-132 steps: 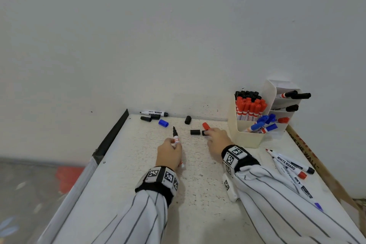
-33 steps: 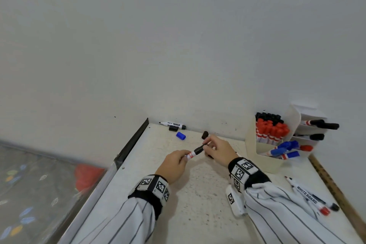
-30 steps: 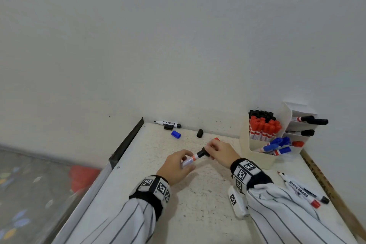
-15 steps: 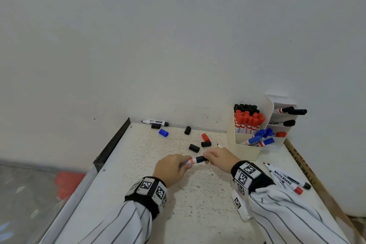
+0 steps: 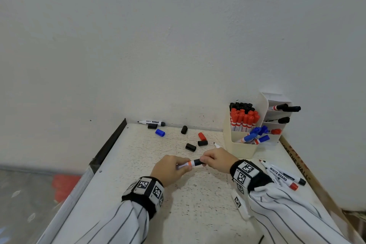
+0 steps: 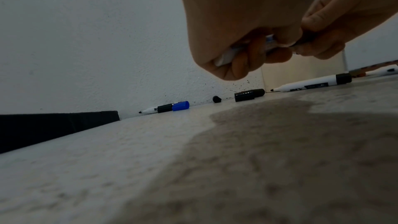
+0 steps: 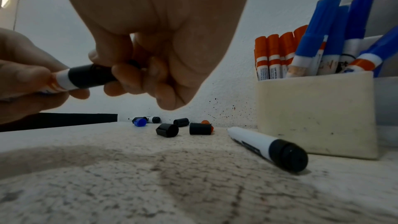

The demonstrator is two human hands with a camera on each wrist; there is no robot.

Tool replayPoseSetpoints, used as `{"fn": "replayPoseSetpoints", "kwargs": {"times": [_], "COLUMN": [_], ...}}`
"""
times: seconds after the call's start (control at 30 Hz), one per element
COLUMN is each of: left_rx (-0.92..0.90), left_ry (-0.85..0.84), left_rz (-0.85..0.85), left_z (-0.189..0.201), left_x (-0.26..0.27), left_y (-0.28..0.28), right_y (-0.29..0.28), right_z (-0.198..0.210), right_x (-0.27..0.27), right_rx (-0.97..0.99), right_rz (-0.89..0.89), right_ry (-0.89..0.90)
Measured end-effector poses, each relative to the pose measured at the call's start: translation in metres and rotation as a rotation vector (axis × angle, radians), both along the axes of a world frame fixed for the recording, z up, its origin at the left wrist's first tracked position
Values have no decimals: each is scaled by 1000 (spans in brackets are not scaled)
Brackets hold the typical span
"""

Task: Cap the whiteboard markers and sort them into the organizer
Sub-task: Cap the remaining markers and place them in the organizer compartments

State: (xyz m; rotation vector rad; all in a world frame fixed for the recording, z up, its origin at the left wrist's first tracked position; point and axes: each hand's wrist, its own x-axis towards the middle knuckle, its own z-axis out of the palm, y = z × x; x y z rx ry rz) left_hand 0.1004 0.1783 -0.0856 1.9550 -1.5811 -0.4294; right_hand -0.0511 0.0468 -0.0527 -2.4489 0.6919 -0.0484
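Holding one marker [image 5: 191, 163] level between them, just above the bench [image 5: 198, 204], the two hands meet at the near middle of the scene. The left hand [image 5: 169, 170] has its fingers curled round the white barrel, while the right hand [image 5: 216, 159] pinches the black cap [image 7: 91, 76] at the other end. About a second ago the marker pointed up and away at a slant, with the cap only meeting its tip; now it lies flat and the cap sits flush against the orange and white band, with no gap to be seen in the right wrist view. I judge the cap to be pressed home, or within a last push of it, so this marker looks ready for the organizer [image 5: 242, 149].

Just beyond the right hand an uncapped black marker [image 7: 267, 147] lies on the bench, close to the organizer's front wall. Past the hands, loose caps lie scattered: two black caps [image 5: 195, 145], a red cap [image 5: 201, 136], a further black cap [image 5: 184, 129] and a blue cap [image 5: 160, 132]. Against the back wall another open marker [image 5: 151, 123] lies beside a small black cap. To the right, a few more markers [image 5: 283, 174] lie near the bench edge.

The organizer already holds standing black, red and blue markers. Judging by the open markers and spare caps, several rounds of capping remain.
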Motion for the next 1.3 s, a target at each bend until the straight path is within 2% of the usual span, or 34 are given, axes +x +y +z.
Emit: {"fn": "replayPoseSetpoints", "kwargs": {"times": [0.13,0.27,0.33,0.47,0.63,0.73,0.83,1.03,1.1,1.23,1.3], "left_rx": [-56,-170,-161,45,311,351,394,389,345,323,312], "left_ry": [151,284,258,163,-47,-154,-259,-419,-439,-395,-418], "left_rz": [27,31,30,22,-126,-180,-245,-252,-268,-241,-221], "left_z": [5,17,21,20,16,19,20,11,7,2,1], "left_x": [-13,-33,-46,-73,-101,-110,-111,-105,-104,-104,-102], "left_y": [-6,-24,-38,-64,-86,-94,-101,-103,-105,-107,-107], "right_y": [-2,-10,-16,-35,-68,-82,-95,-107,-107,-111,-113], "right_z": [12,38,57,93,109,107,102,101,103,103,102], "right_x": [-14,-34,-46,-76,-120,-138,-146,-143,-139,-130,-127], "right_rx": [32,110,67,-3,-282,-366,-394,-444,-477,-548,-534], "right_rz": [-33,-132,-208,-394,-607,-664,-676,-645,-633,-653,-672], "right_ry": [-87,-298,-443,-766,-925,-967,-928,-947,-922,-764,-765]}}
